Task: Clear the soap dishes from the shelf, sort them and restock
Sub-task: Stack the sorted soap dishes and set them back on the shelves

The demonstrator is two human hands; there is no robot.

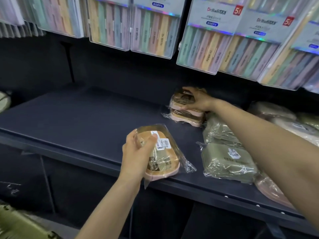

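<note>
A wrapped pink soap dish is gripped by the left hand at the shelf edge — a stack of pink soap dishes is clasped by the right hand.

The clear hanging packs along the top of the frame carry white header cards printed "Dr.Bai" in red letters, each with a red tag reading "5" at its upper right corner, and the pastel strips inside them bear "Dr.White" running lengthwise. The wrapped pink soap dish at lower centre has a white barcode sticker, its print too small to read. Printing on the green wrapped pack at right is also illegible.
</note>
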